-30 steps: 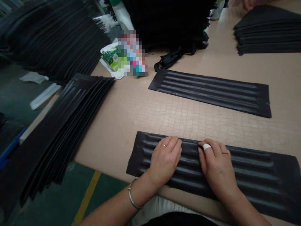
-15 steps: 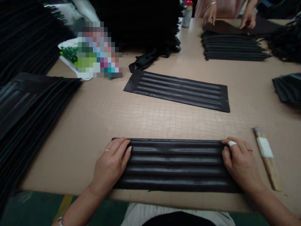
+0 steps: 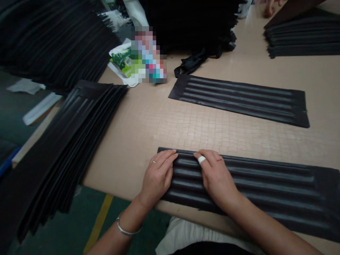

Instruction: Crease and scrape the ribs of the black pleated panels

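Observation:
A dark, ribbed leather-like panel (image 3: 271, 187) lies along the table's near edge, its long padded ridges running from side to side. My left hand (image 3: 158, 175) covers its left end, fingers together and bent at the top edge, with the thumb tucked alongside. A short way to the right, my right hand (image 3: 217, 174) rests across the same panel. Its fingertips are closed on the top edge, and a white wrap circles one finger. What lies under both palms is hidden. Beyond them, a second ribbed panel (image 3: 239, 100) lies flat and slightly slanted.
A fanned stack of dark panels (image 3: 79, 141) overhangs the table's left edge. Tall black stacks (image 3: 186, 24) stand at the back, near a green-and-white packet (image 3: 124, 62) and a black strap (image 3: 191, 63). Another pile (image 3: 302, 40) sits at far right, with part of a person's hand (image 3: 269, 7) behind.
The view has swung left. My right hand has moved from the panel's right end to near my left hand, leaving the right end uncovered. The wooden-handled tool is out of view.

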A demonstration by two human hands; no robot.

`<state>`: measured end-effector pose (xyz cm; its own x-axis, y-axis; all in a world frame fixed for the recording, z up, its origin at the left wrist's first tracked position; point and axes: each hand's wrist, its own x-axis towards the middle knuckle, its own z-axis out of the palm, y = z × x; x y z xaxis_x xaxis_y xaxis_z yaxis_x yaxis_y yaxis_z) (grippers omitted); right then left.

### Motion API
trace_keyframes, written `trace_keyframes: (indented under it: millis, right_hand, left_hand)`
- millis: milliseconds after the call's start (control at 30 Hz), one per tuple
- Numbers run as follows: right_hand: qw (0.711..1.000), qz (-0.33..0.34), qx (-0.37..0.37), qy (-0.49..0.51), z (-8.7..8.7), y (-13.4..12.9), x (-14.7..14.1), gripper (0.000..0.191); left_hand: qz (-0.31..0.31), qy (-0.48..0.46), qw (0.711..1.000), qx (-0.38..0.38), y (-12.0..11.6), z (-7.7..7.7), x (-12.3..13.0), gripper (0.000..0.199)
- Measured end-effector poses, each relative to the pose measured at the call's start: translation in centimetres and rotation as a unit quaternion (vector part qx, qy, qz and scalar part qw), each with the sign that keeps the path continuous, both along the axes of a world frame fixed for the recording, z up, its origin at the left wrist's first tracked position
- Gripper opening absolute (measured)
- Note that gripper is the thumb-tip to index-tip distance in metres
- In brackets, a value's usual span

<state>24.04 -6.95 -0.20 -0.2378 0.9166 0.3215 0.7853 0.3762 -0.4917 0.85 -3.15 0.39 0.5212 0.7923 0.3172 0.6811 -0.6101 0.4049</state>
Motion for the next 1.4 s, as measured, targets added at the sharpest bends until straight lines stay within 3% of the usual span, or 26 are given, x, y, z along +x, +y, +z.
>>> trace_keyframes:
  millis: [167,367,500,633,833,967,1067,1167,1233,1400]
  right_hand:
    - [0.999,0.014,-0.028,-0.021,0.5,1.9,-5.5,0.028]
    - [0.997,-0.029,-0.032,-0.07,0.9,1.9,-5.9,0.019]
    - [0.993,-0.067,-0.019,-0.093,0.7,1.3,-3.5,0.017]
    - [0.99,-0.087,-0.023,-0.113,0.7,-0.3,0.8,0.016]
    - [0.975,-0.178,-0.014,-0.136,1.2,-4.5,10.8,0.016]
    - [0.958,-0.23,-0.003,-0.171,0.6,-7.7,18.3,0.018]
    - [0.954,-0.253,0.02,-0.158,0.0,-9.7,22.0,0.024]
    - [0.951,-0.264,0.018,-0.16,-0.3,-11.2,22.9,0.035]
    - [0.953,-0.26,0.005,-0.157,-0.5,-11.9,22.2,0.044]
    - [0.981,-0.155,0.009,-0.12,-0.4,-11.2,17.3,0.054]
  left_hand:
    - [-0.013,0.005,1.0,0.005,-0.1,0.0,-0.2,0.037]
    - [-0.011,0.052,0.998,0.027,0.2,0.1,0.1,0.041]
    - [-0.013,0.092,0.995,0.039,0.4,0.2,0.2,0.044]
    - [-0.015,0.113,0.992,0.058,0.8,0.1,0.0,0.042]
    - [-0.023,0.123,0.989,0.073,1.4,-0.1,-0.2,0.042]
    - [-0.015,0.129,0.989,0.076,1.8,-0.2,-0.5,0.04]
    - [0.008,0.138,0.987,0.076,1.4,0.0,0.1,0.038]
    - [0.028,0.137,0.989,0.057,-0.2,0.8,2.3,0.039]
    - [-0.005,0.123,0.992,0.03,-1.7,1.3,4.6,0.044]
    - [-0.098,0.137,0.985,-0.029,-3.4,1.6,9.5,0.044]
